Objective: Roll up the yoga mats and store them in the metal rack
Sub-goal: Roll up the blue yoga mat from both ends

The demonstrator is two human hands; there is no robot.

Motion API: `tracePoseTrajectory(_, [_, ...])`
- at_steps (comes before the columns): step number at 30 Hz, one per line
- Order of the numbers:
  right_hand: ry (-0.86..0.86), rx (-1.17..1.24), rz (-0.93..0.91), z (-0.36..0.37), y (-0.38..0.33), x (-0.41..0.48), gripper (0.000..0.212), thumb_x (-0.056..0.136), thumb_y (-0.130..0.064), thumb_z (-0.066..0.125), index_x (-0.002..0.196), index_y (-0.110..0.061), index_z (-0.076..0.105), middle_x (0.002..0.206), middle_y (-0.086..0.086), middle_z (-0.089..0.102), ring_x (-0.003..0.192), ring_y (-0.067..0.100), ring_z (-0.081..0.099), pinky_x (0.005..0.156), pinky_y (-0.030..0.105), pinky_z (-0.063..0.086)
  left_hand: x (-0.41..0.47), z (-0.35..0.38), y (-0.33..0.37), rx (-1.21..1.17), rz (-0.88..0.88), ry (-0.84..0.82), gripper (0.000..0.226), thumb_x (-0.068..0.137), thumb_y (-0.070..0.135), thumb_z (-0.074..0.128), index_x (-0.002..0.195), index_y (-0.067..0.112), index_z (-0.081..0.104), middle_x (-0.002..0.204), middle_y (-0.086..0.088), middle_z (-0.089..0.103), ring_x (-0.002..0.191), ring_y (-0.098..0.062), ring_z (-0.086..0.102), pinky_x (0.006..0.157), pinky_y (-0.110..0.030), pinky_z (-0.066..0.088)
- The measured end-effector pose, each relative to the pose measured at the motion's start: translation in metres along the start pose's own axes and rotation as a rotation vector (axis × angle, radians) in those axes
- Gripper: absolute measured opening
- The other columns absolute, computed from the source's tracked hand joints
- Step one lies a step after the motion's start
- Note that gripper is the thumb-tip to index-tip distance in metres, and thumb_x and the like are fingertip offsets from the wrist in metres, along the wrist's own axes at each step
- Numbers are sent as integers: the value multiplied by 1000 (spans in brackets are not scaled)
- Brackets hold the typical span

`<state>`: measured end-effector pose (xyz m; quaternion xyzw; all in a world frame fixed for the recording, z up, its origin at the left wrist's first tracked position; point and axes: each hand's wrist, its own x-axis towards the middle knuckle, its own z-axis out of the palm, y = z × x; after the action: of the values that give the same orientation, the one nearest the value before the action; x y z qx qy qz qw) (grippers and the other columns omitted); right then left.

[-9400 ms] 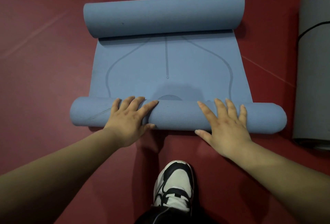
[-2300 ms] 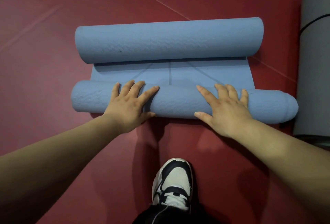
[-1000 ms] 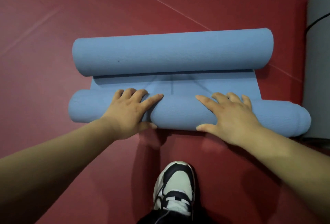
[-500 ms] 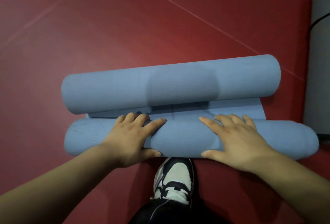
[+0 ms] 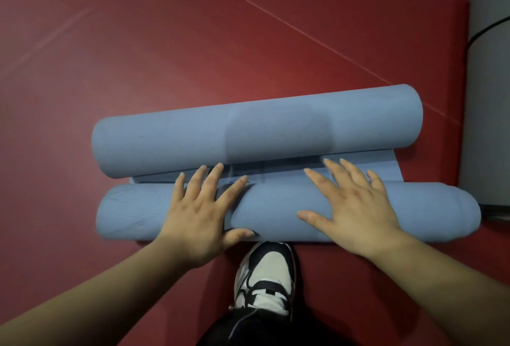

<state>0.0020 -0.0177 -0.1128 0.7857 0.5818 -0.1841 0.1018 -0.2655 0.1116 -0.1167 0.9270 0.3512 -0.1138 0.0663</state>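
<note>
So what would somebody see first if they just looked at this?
The big blue yoga mat in the middle of the red floor, curled from both ends into two fat rolls lying side by side. Next, the left hand and right hand, spread flat on the nearer roll. A grey rolled mat pokes in at the right edge.

Red floor — blue yoga mat rolled from both ends, grey mat at right, one sneaker

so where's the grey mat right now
Head view: the grey mat lies along the right edge on the red floor, beside the right end of the blue mat.
</note>
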Motion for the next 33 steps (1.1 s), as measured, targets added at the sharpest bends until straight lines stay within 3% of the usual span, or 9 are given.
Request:
tracePoseTrajectory(5, [22,11,-2,-5,5,14,101,71,-94,-13,158,-47,8,170,0,11,156,27,8,120,61,13,16,-4,-2,-44,-85,-1,85,88,87,6,159,43,17,167,-13,18,154,-39,15,121,-62,13])
tracePoseTrajectory(9, [5,24,32,-11,3,23,94,75,-92,-7,158,-47,-3,171,-1,-4,156,28,-6,121,63,3,31,-7,-7,-23,-100,-14,89,83,89,-4,159,45,4,170,-9,0,156,-36,-2,123,-59,5])
tracePoseTrajectory(14, [21,21,50,-10,-15,18,84,81,-79,-7,158,-46,1,171,-2,0,156,27,-4,122,61,5,43,-13,-11,0,-117,-57,92,76,90,-11,157,46,-9,169,-6,-16,154,-33,-16,123,-58,0])
tracePoseTrajectory(19, [32,34,75,-10,-15,28,88,79,-81,-8,159,-44,2,171,-2,3,157,24,0,123,55,9,48,-17,-12,16,-126,-60,94,76,90,-13,158,45,-8,169,-6,-17,154,-32,-18,123,-58,-2])
tracePoseTrajectory(25, [39,42,75,-13,-10,41,87,81,-82,-6,158,-43,-3,171,-3,1,157,24,-3,124,56,9,35,-11,-5,-12,-144,-7,86,87,84,-3,160,42,11,170,-10,5,156,-34,2,121,-62,7])
tracePoseTrajectory(29, [27,34,69,-14,-9,45,87,80,-83,-8,158,-43,-9,170,-4,-8,156,24,-8,124,55,5,38,-10,-7,-15,-160,-28,89,81,86,-11,159,44,2,170,-8,-2,156,-33,-3,122,-60,5])
tracePoseTrajectory(33, [46,50,67,-20,-8,48,88,80,-83,-7,158,-42,-9,170,-4,-7,157,24,-9,124,56,3,52,-15,-11,-19,-175,-42,88,79,87,-6,157,46,-10,170,-5,-11,156,-30,-12,123,-58,2])
